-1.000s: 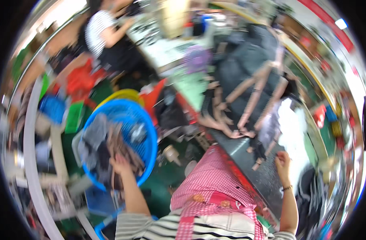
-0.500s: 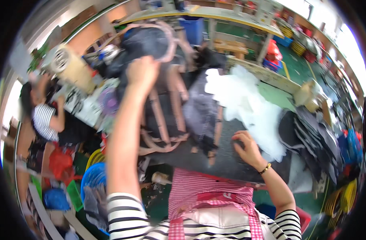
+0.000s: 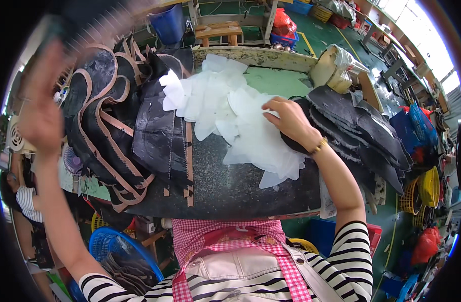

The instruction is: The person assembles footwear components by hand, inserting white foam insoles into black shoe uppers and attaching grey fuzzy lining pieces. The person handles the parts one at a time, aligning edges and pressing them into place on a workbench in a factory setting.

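While a dark piece [image 3: 87, 20] hangs high by the blurred left hand [image 3: 41, 118], grip unreadable, the right hand [image 3: 290, 121] sits loosely uncurled over white sheets [image 3: 218, 98]. A high path should spare the pink-edged pieces [image 3: 95, 69].

Right of the left hand [image 3: 41, 108], black pieces [image 3: 100, 69] are edged in pinkish tan. Left of the right hand [image 3: 291, 123], sheets [image 3: 230, 116] are coloured translucent white; right of it, stacked pieces [image 3: 338, 108] are coloured dark grey.

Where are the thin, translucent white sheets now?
Head view, centre: the white sheets lie between black panels with pinkish edging at left and stacked dark grey pieces at right.
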Available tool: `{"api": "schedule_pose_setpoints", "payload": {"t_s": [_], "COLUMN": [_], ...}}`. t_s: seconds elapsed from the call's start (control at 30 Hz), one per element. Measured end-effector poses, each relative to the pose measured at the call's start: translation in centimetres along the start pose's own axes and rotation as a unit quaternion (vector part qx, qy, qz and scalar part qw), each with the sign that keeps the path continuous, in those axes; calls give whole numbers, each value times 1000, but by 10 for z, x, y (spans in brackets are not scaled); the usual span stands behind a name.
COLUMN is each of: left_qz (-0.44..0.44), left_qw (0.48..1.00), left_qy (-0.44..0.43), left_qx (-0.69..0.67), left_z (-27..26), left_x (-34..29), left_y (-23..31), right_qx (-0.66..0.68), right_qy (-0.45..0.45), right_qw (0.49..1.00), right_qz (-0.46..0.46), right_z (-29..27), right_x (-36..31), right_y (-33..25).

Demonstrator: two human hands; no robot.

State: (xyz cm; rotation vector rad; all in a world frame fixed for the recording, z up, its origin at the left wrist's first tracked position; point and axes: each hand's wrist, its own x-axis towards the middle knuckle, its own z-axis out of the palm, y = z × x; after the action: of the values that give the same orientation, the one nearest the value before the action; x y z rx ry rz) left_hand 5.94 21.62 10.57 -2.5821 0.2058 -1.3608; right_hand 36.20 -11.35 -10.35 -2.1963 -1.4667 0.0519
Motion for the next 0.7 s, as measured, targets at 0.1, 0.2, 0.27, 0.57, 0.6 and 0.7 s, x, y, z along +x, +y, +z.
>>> {"api": "schedule_pose_setpoints", "payload": {"t_s": [0.1, 0.2, 0.27, 0.57, 0.6, 0.7], "left_qz": [101, 136, 34, -105, -125, -167], "left_qw": [981, 916, 914, 937, 929, 906], "left_qy": [-166, -356, -378, -268, -299, -366], "left_qx": [-8, -125, -142, -200, -179, -132], "left_z": [43, 86, 97, 208, 222, 237], "left_x": [-49, -156, -178, -63, -60, -60], "left_y": [69, 100, 112, 245, 254, 265], "right_qx": [-48, -15, -20, 6, -8, -1], "right_qy": [-67, -124, -137, -319, -337, -360], "right_qw": [993, 986, 981, 941, 935, 918], "right_qz": [-79, -112, -135, -116, -110, -166], "right_z": [27, 43, 44, 40, 36, 46], "right_x": [40, 58, 63, 114, 118, 130], "right_y": [8, 14, 18, 13, 9, 13]}}
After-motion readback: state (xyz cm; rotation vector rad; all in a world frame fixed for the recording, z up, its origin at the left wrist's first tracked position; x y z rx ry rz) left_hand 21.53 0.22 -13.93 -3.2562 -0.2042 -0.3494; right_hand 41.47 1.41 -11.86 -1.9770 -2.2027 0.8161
